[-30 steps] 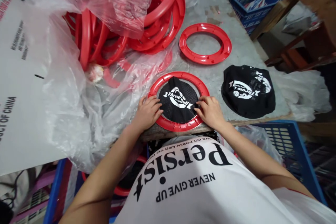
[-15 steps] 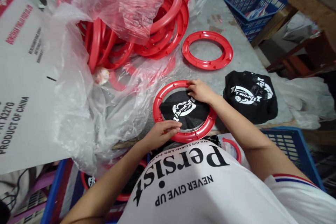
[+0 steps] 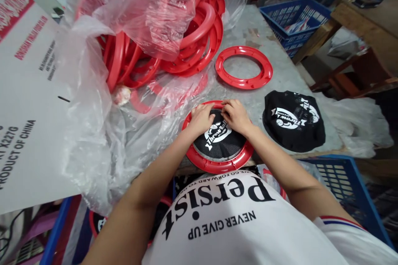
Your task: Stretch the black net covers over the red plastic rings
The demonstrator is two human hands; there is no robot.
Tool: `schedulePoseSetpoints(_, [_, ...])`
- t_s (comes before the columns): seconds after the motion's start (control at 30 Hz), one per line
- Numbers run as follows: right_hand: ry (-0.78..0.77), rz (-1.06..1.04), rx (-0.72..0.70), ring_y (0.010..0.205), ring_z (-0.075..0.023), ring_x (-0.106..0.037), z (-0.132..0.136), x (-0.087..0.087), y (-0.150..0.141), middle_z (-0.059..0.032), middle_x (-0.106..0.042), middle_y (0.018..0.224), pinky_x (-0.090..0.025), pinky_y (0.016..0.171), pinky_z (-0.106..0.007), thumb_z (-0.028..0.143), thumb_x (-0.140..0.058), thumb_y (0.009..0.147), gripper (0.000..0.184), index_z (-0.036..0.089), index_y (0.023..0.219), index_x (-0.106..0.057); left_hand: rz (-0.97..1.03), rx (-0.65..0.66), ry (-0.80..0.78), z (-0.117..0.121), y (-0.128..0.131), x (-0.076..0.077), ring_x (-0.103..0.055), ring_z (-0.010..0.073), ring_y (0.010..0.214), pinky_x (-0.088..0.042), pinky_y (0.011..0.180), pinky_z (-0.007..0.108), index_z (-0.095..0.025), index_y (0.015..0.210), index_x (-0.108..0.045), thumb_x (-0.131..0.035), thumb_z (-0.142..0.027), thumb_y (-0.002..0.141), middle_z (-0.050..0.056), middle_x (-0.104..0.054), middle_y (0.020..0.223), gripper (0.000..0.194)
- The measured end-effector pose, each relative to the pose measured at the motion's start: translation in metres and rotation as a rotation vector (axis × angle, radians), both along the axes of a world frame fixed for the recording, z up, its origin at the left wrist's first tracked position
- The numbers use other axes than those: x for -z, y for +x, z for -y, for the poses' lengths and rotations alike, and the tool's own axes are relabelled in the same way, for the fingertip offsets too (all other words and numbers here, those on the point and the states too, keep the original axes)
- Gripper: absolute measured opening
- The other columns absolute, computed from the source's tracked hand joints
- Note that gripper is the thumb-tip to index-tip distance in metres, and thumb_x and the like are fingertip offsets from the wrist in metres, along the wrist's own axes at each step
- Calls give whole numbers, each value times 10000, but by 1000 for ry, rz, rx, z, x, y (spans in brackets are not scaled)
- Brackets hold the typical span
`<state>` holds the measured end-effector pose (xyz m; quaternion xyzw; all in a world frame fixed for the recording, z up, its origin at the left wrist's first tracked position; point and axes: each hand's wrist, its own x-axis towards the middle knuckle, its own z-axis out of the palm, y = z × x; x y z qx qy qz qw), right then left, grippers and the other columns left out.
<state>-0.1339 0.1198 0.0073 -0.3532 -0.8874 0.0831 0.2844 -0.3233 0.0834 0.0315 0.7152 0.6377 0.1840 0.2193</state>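
You've got a grey tabletop (image 3: 280, 70), a wooden bench (image 3: 367, 25) off right, and blue crates (image 3: 295, 16) around.

The ring (image 3: 217, 165) under the hands is red, its mesh disc (image 3: 219, 143) black with white lettering. The spare ring (image 3: 244, 67) is red too; the crate (image 3: 342, 174) is blue.

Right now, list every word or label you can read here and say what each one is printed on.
"Throw Ball": black mesh disc in the red ring under both hands.
"Throw": loose black mesh disc, seen reversed; smaller print unreadable.
"PRODUCT OF CHINA" and "X227G": white carton; its red and small black lines are too blurred.
"Persist", "NEVER GIVE UP", "WE GO FORWARD TO": white shirt, upside down and partly cut off.
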Motion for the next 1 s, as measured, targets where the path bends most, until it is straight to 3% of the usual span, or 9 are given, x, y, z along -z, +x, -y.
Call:
schedulePoseSetpoints(0.13, [-59, -30, 27, 931, -291, -536, 0, -4, 4, -89, -614, 982, -447, 839, -396, 62, -599, 863, 128, 183, 879, -562, 162, -34, -88, -19, -2, 2, -647, 237, 1094, -376, 1106, 440, -200, 1082, -697, -644, -193, 843, 44, -739, 1124, 245])
schedulePoseSetpoints(0.27, [-274, -71, 102, 908, -267, -561, -8, -2, 1, -41, -634, 951, -451, 813, -358, 59, -698, 799, 255, 186, 991, -589, 70, -121, -52, -24, -4, 7, -658, 241, 986, -383, 1051, 459, -201, 882, -703, -690, -209, 806, 34, -750, 974, 78])
schedulePoseSetpoints(0.4, [-310, -58, 110, 998, -282, -549, -27, 1, -10, -63, -630, 1055, -430, 903, -383, 102, -796, 792, 367, 163, 1114, -632, 15, -136, -9, -22, -1, 13, -621, 275, 1044, -365, 1023, 484, -201, 879, -697, -691, -214, 811, 55, -739, 997, 69])
schedulePoseSetpoints(0.5, [-351, 21, 79, 979, -278, -543, -42, 4, -18, -56, -614, 987, -414, 900, -373, 106, -805, 803, 174, 166, 889, -666, -25, -137, 45, -20, -1, 18, -596, 276, 1070, -371, 992, 473, -214, 900, -704, -670, -236, 841, 56, -724, 1011, 72])
schedulePoseSetpoints(0.6, [-389, 25, 81, 943, -248, -548, -52, 8, -24, -32, -612, 925, -396, 889, -345, 79, -778, 825, 201, 176, 744, -621, -76, -169, 107, -19, -1, 21, -552, 292, 1111, -376, 968, 473, -222, 904, -713, -659, -285, 864, 66, -692, 1038, 92])
schedulePoseSetpoints(0.7, [-424, 16, 144, 892, -223, -554, -54, 12, -27, -14, -605, 873, -391, 878, -325, 64, -788, 820, 233, 178, 725, -610, -93, -211, 142, -22, -1, 24, -504, 301, 1167, -378, 976, 468, -218, 871, -703, -676, -294, 851, 71, -652, 1132, 82])
schedulePoseSetpoints(1.0, [-441, 47, 277, 847, -215, -550, -51, 16, -31, -34, -610, 856, -388, 843, -309, 35, -748, 842, 212, 166, 726, -629, -68, -227, 3, -41, 7, 26, -484, 291, 1222, -372, 1038, 471, -232, 844, -686, -670, -249, 819, 61, -629, 1230, 34])
